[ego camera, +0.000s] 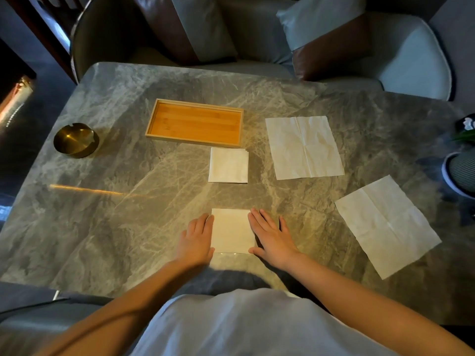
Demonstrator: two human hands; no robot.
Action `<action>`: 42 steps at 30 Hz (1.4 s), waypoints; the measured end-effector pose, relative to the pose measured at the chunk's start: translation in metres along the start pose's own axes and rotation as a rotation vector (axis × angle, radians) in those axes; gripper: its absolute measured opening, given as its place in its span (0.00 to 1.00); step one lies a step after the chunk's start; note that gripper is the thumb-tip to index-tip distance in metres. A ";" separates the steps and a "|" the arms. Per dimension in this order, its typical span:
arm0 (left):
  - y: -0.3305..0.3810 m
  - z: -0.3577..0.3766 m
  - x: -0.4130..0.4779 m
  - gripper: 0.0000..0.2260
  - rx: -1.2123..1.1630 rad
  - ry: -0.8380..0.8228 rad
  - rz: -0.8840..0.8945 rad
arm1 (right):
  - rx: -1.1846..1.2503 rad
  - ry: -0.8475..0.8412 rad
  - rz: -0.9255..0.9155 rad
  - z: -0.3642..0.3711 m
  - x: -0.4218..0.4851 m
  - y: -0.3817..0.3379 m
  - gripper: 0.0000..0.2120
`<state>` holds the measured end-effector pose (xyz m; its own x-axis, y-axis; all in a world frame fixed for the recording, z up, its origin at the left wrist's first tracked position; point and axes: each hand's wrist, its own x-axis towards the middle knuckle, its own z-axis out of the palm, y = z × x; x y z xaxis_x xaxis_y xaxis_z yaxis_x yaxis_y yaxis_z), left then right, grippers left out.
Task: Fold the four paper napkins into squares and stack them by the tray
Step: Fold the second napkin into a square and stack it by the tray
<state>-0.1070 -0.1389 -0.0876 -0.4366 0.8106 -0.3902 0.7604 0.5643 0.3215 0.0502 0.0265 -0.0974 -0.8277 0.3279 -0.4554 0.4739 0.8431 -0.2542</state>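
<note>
A folded square napkin (232, 230) lies near the table's front edge between my hands. My left hand (196, 238) rests flat at its left edge, and my right hand (270, 236) lies flat at its right edge; both have fingers stretched out and hold nothing. Another folded square napkin (228, 165) sits just in front of the wooden tray (151, 118). Two unfolded napkins lie flat on the right: one (303, 147) beside the tray, the other (385, 224) nearer me and turned at an angle.
A brass ashtray (75, 140) stands at the left of the grey marble table (102, 214). A ribbed pot (460, 170) with a plant is at the right edge. Chairs with cushions (321, 21) stand behind the far edge.
</note>
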 end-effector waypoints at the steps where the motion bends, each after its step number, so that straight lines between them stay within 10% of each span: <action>1: 0.006 0.001 -0.001 0.36 -0.109 0.006 -0.010 | -0.002 0.002 -0.001 0.000 0.000 -0.001 0.42; 11: 0.029 -0.022 0.011 0.34 -0.980 -0.004 -0.468 | 0.016 -0.006 0.010 -0.003 -0.002 -0.003 0.42; 16: 0.031 -0.027 0.013 0.20 -0.810 -0.135 -0.378 | 0.027 -0.001 0.003 -0.002 -0.002 -0.002 0.42; 23: 0.036 -0.029 0.017 0.28 -1.344 -0.145 -0.722 | 0.046 0.007 0.002 0.000 0.000 0.000 0.42; 27: 0.041 -0.033 0.017 0.08 -1.153 -0.092 -0.445 | 0.063 0.024 -0.009 0.003 0.000 0.002 0.42; 30: 0.045 -0.034 0.018 0.11 -1.006 -0.023 -0.375 | 0.120 0.065 -0.019 0.006 -0.002 0.004 0.42; 37: 0.046 -0.051 0.032 0.17 -1.163 0.030 -0.296 | 0.906 0.423 0.263 -0.014 0.010 -0.004 0.25; 42: 0.039 -0.072 0.058 0.19 -1.390 -0.007 -0.309 | 1.437 0.238 0.435 -0.045 0.034 -0.003 0.08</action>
<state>-0.1370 -0.0585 -0.0353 -0.4896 0.6304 -0.6024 -0.4481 0.4107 0.7941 0.0071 0.0546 -0.0743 -0.5118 0.6114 -0.6035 0.4519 -0.4059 -0.7944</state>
